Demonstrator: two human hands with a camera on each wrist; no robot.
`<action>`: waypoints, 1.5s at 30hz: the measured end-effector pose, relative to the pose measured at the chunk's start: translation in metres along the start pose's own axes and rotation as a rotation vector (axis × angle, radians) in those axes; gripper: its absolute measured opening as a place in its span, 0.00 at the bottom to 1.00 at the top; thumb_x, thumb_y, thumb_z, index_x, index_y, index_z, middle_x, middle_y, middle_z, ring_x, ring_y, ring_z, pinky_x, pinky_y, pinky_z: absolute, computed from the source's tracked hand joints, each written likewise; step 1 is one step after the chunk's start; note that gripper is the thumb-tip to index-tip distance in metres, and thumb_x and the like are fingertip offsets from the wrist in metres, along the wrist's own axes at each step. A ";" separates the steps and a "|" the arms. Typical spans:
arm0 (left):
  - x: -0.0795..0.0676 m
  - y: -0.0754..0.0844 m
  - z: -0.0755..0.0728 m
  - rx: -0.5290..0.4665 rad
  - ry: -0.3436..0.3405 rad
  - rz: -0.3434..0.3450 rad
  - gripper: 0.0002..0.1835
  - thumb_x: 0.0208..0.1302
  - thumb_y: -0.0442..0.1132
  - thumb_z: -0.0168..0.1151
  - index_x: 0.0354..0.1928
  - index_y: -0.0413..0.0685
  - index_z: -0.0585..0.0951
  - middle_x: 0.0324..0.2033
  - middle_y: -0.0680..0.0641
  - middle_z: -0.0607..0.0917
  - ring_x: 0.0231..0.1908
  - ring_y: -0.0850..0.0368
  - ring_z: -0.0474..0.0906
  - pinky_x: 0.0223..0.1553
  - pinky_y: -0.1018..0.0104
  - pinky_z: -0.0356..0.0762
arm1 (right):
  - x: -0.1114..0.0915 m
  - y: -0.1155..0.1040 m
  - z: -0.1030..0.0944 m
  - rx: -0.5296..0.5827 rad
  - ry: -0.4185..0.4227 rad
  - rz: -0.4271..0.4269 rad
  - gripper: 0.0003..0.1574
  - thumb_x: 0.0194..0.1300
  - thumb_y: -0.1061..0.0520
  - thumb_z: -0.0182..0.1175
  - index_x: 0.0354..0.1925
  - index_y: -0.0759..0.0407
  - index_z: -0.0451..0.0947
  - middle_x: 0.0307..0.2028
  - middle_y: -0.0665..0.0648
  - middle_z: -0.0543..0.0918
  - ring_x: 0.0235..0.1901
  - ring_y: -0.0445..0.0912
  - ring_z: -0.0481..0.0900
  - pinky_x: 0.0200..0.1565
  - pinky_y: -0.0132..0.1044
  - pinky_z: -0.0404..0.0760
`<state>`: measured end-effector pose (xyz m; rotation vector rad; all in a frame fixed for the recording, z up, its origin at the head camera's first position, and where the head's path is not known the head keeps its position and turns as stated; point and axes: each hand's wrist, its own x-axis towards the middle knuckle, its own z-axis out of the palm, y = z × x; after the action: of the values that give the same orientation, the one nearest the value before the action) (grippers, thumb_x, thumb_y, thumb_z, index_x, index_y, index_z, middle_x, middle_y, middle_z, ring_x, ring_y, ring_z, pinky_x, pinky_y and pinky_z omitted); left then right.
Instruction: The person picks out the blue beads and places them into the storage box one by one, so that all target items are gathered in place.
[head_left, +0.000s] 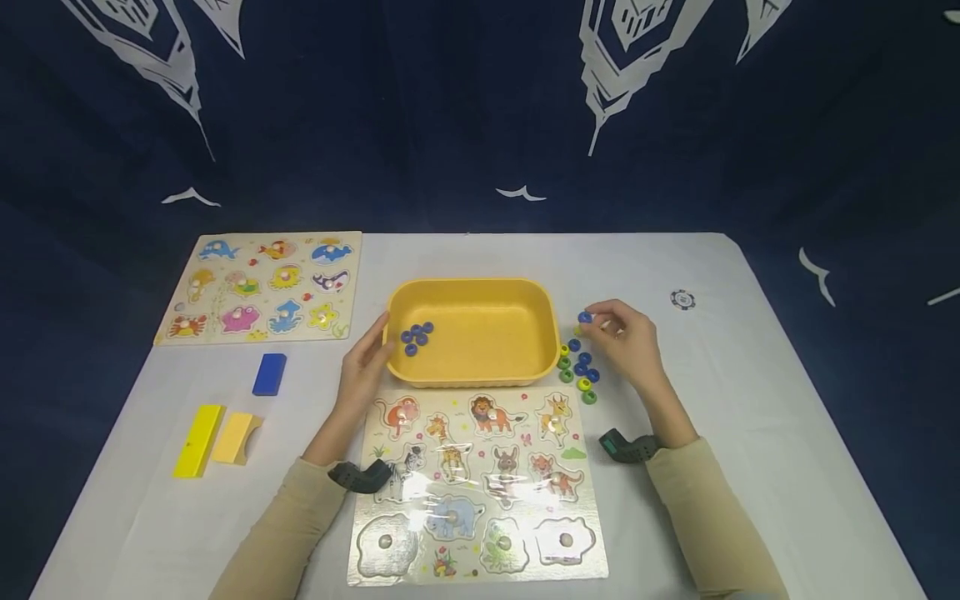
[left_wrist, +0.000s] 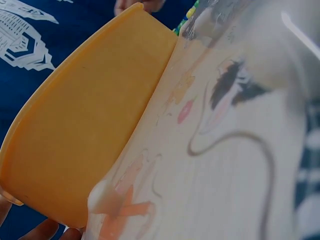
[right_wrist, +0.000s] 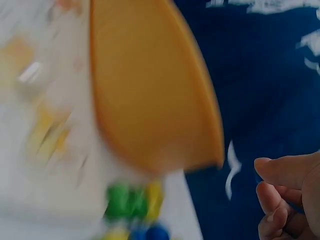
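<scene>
A yellow plastic tray [head_left: 480, 287] stands behind the animal puzzle board, with several blue beads [head_left: 422, 339] inside at its left end. My left hand [head_left: 363, 367] holds the tray's left end, fingers along the side wall; in the left wrist view, fingertips [left_wrist: 42, 231] show at the tray's lower edge. Just off the tray's right side, my right hand [head_left: 624, 337] pinches a blue bead [head_left: 585, 317] between thumb and fingertips. In the right wrist view, the fingers mostly hide that bead. Below this hand lie loose blue, green and yellow beads [head_left: 581, 369] on the table.
The animal puzzle board [head_left: 472, 533] lies in front of the tray, a sea-animal board [head_left: 262, 304] at back left. Blue [head_left: 269, 374], yellow [head_left: 199, 442] and arched light-orange [head_left: 236, 439] blocks lie at left. A round black-and-white chip [head_left: 682, 300] lies at right.
</scene>
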<state>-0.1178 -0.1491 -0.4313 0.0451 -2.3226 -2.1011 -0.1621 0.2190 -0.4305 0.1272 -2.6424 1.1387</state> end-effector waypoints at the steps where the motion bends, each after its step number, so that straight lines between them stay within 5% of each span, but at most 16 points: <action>1: 0.001 -0.001 -0.001 -0.001 0.001 0.000 0.26 0.64 0.37 0.49 0.64 0.51 0.60 0.66 0.50 0.57 0.65 0.53 0.53 0.66 0.63 0.53 | 0.004 -0.015 0.000 0.019 -0.023 -0.021 0.17 0.53 0.45 0.62 0.40 0.51 0.77 0.26 0.48 0.76 0.24 0.40 0.67 0.17 0.37 0.69; 9: 0.010 -0.024 -0.004 -0.040 0.002 0.002 0.25 0.64 0.40 0.50 0.63 0.58 0.62 0.65 0.55 0.60 0.65 0.56 0.55 0.65 0.65 0.54 | 0.035 -0.093 0.042 0.115 -0.272 -0.163 0.12 0.53 0.52 0.64 0.37 0.54 0.77 0.24 0.48 0.78 0.19 0.43 0.66 0.17 0.29 0.65; 16: 0.011 -0.027 -0.003 -0.022 0.019 0.017 0.25 0.63 0.42 0.51 0.63 0.61 0.63 0.64 0.56 0.61 0.64 0.57 0.56 0.65 0.65 0.56 | 0.047 -0.113 0.098 0.104 -0.484 -0.103 0.11 0.51 0.54 0.64 0.35 0.54 0.78 0.24 0.49 0.78 0.23 0.43 0.71 0.24 0.32 0.71; 22: 0.011 -0.025 -0.002 -0.007 0.019 0.020 0.25 0.63 0.42 0.51 0.63 0.61 0.63 0.64 0.55 0.61 0.63 0.56 0.57 0.64 0.65 0.57 | 0.048 -0.121 0.123 0.037 -0.581 -0.072 0.10 0.48 0.56 0.65 0.33 0.56 0.78 0.23 0.50 0.79 0.24 0.42 0.75 0.26 0.31 0.74; 32: 0.010 -0.024 -0.004 -0.019 0.016 0.009 0.25 0.63 0.42 0.51 0.63 0.61 0.63 0.64 0.55 0.61 0.63 0.55 0.58 0.64 0.65 0.57 | 0.044 -0.123 0.141 -0.004 -0.659 -0.075 0.11 0.49 0.56 0.66 0.33 0.58 0.78 0.24 0.50 0.80 0.25 0.41 0.76 0.29 0.28 0.75; 41: 0.003 -0.004 -0.001 -0.013 0.000 0.002 0.25 0.64 0.36 0.49 0.64 0.52 0.61 0.65 0.49 0.59 0.64 0.49 0.57 0.64 0.61 0.56 | 0.042 -0.123 0.132 0.042 -0.633 -0.088 0.13 0.50 0.58 0.64 0.37 0.59 0.79 0.28 0.51 0.82 0.30 0.41 0.78 0.43 0.35 0.76; 45: 0.001 0.000 -0.001 0.005 0.005 0.000 0.26 0.64 0.36 0.49 0.64 0.51 0.61 0.65 0.48 0.59 0.63 0.49 0.57 0.64 0.61 0.58 | 0.037 -0.122 0.115 0.144 -0.565 -0.102 0.14 0.53 0.57 0.62 0.40 0.59 0.78 0.29 0.49 0.81 0.26 0.42 0.76 0.32 0.33 0.77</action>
<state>-0.1186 -0.1498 -0.4314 0.0506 -2.3251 -2.0923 -0.1988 0.0527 -0.4107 0.6985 -2.9688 1.4248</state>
